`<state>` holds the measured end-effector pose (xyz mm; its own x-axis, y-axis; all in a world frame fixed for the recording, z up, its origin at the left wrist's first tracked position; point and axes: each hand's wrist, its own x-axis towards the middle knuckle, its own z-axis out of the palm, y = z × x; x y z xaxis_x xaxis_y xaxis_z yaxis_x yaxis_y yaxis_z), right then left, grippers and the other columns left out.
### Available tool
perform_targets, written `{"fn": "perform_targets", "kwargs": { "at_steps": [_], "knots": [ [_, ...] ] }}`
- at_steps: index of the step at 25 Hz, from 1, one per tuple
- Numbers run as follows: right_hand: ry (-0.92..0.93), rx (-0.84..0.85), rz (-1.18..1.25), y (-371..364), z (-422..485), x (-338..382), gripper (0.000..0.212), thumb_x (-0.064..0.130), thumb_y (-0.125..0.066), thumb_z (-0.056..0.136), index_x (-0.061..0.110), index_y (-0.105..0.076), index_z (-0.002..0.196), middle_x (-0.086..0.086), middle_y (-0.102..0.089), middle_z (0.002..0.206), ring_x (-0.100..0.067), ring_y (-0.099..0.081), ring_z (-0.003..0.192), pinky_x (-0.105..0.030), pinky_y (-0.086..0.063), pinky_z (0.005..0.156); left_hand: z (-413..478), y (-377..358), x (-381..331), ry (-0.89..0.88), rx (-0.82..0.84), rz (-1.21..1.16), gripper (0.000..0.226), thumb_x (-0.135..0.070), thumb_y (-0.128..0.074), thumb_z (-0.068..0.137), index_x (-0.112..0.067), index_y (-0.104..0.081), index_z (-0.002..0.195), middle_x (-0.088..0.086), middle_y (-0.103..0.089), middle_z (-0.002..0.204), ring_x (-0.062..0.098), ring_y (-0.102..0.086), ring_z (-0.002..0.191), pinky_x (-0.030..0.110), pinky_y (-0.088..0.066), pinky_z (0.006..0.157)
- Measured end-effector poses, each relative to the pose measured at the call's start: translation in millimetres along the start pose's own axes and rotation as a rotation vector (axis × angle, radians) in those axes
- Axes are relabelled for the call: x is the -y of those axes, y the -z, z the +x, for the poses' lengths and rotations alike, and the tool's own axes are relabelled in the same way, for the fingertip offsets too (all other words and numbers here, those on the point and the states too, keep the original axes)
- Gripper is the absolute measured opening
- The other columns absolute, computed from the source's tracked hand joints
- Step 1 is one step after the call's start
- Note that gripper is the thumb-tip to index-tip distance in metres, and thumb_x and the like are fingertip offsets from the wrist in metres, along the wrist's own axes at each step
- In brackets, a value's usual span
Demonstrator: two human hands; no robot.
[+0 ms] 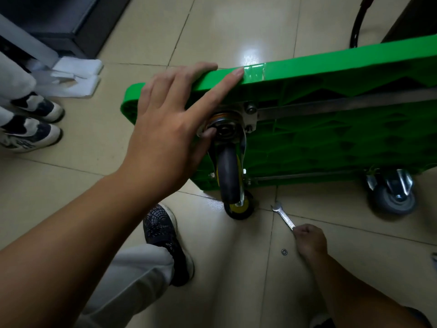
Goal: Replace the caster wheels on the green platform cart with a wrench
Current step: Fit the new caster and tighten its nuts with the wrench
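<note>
The green platform cart [331, 129] stands on its side edge, its ribbed underside facing me. My left hand [170, 129] grips its top corner, fingers over the rim, thumb pressed on the swivel plate of a grey caster [229, 171]. Below that caster a yellow-hubbed wheel [238, 208] touches the floor. Another grey caster [391, 192] sits at the lower right. My right hand [309, 240] is closed on the handle of a silver wrench [282, 215], whose open jaw rests on the tiles. A small washer [284, 252] lies beside that hand.
Another person's two sneakers [30, 121] stand at the left. White foam pieces [75, 76] lie by dark furniture [71, 24]. My own dark shoe [165, 242] is at the bottom centre. A black curved handle bar [357, 27] rises behind the cart.
</note>
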<state>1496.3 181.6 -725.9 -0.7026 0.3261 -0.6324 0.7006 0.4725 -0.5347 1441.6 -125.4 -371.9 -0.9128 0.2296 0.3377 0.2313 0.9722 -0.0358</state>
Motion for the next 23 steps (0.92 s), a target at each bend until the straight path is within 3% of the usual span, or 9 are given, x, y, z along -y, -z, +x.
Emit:
{"fn": "perform_targets", "kwargs": {
  "at_steps": [5, 9, 13, 15, 18, 20, 23],
  "knots": [
    [0.162, -0.094, -0.185, 6, 2, -8, 0.020, 0.011, -0.080, 0.080, 0.015, -0.062, 0.073, -0.009, -0.064, 0.078, -0.031, -0.061, 0.071, -0.035, -0.049, 0.066, 1, -2, 1, -0.013, -0.009, -0.015, 0.076, -0.025, -0.063, 0.090, -0.029, -0.030, 0.158, 0.010, -0.041, 0.152, 0.037, -0.040, 0.134, 0.048, -0.026, 0.112],
    [0.360, -0.183, -0.719, 4, 4, -10, 0.016, 0.032, -0.077, 0.081, 0.021, -0.066, 0.078, -0.004, -0.063, 0.083, -0.029, -0.059, 0.081, -0.038, -0.048, 0.072, 2, -2, 2, -0.014, -0.006, -0.015, 0.077, -0.025, -0.063, 0.090, -0.030, -0.030, 0.159, 0.010, -0.040, 0.152, 0.038, -0.041, 0.134, 0.049, -0.026, 0.111],
    [0.490, -0.160, -0.628, 9, 1, -9, 0.021, 0.025, -0.082, 0.077, 0.014, -0.064, 0.080, -0.009, -0.060, 0.082, -0.033, -0.057, 0.078, -0.040, -0.050, 0.066, 3, -3, 1, -0.015, -0.006, -0.010, 0.077, -0.026, -0.064, 0.089, -0.030, -0.030, 0.158, 0.009, -0.041, 0.152, 0.038, -0.040, 0.134, 0.049, -0.026, 0.112],
    [0.629, -0.069, -0.620, 3, -13, -17, 0.030, 0.034, -0.083, 0.071, 0.017, -0.061, 0.080, -0.005, -0.059, 0.082, -0.031, -0.057, 0.077, -0.038, -0.050, 0.065, 4, -3, 2, -0.014, -0.004, -0.010, 0.076, -0.027, -0.062, 0.089, -0.030, -0.030, 0.158, 0.009, -0.040, 0.152, 0.038, -0.040, 0.134, 0.049, -0.026, 0.113],
    [0.544, 0.113, -0.687, -15, -34, -36, 0.042, 0.043, -0.083, 0.071, 0.021, -0.057, 0.095, 0.000, -0.058, 0.096, -0.023, -0.061, 0.088, -0.037, -0.054, 0.070, 3, -1, 2, -0.003, -0.005, -0.011, 0.076, -0.028, -0.061, 0.089, -0.030, -0.030, 0.158, 0.009, -0.040, 0.152, 0.037, -0.039, 0.135, 0.048, -0.025, 0.112],
    [0.411, 0.147, -0.644, -24, -38, -43, 0.032, 0.035, -0.078, 0.082, 0.020, -0.054, 0.096, -0.001, -0.057, 0.100, -0.022, -0.061, 0.092, -0.037, -0.054, 0.074, 3, -1, 1, -0.013, -0.002, -0.013, 0.076, -0.029, -0.061, 0.089, -0.030, -0.030, 0.158, 0.008, -0.041, 0.152, 0.036, -0.039, 0.135, 0.048, -0.025, 0.112],
    [0.354, 0.102, -0.604, -28, -44, -38, 0.016, 0.026, -0.068, 0.090, 0.016, -0.055, 0.089, -0.005, -0.061, 0.097, -0.025, -0.062, 0.090, -0.034, -0.052, 0.075, 4, 1, 1, -0.014, 0.005, -0.016, 0.077, -0.029, -0.062, 0.089, -0.030, -0.030, 0.158, 0.008, -0.041, 0.151, 0.036, -0.040, 0.133, 0.049, -0.027, 0.112]
  ]
}}
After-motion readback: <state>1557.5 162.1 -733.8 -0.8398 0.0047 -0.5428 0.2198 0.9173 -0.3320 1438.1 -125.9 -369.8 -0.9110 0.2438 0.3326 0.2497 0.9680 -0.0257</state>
